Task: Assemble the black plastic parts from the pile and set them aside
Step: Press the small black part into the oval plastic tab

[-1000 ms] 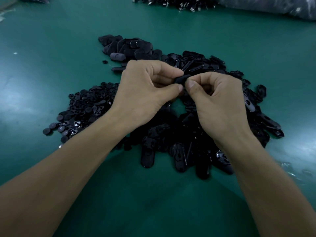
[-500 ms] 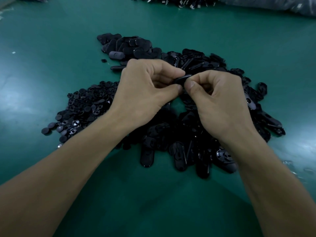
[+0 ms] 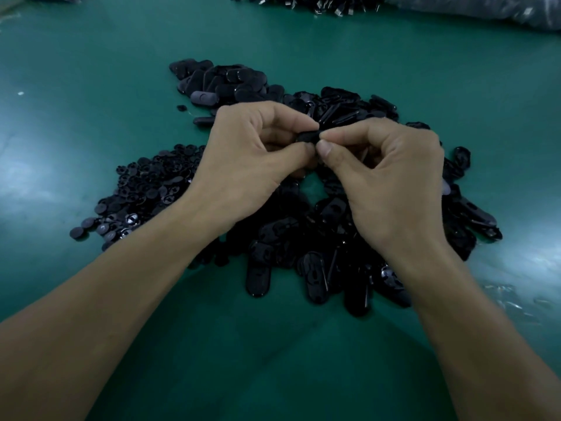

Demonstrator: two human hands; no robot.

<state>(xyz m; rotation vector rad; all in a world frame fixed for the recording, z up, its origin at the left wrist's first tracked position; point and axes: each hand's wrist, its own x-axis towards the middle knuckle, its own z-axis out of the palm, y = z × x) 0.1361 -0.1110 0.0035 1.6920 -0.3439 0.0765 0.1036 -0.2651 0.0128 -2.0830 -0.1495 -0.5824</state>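
A small black plastic part [image 3: 308, 137] is pinched between the fingertips of my left hand [image 3: 252, 165] and my right hand [image 3: 385, 177], held above the table. Most of the part is hidden by my fingers. Under my hands lies a big pile of black oval plastic pieces [image 3: 318, 238]. To the left spreads a pile of small round black pieces [image 3: 142, 192]. Behind my hands, at the upper left, lies a group of closed oval black parts [image 3: 224, 82].
The table has a green mat [image 3: 91, 101]. More black parts [image 3: 303, 3] and a clear plastic bag [image 3: 501, 7] lie at the far edge. Clear plastic scraps [image 3: 510, 299] lie at the right.
Both hands stay together on the part, and my fingertips have shifted slightly on it. The piles have not moved.
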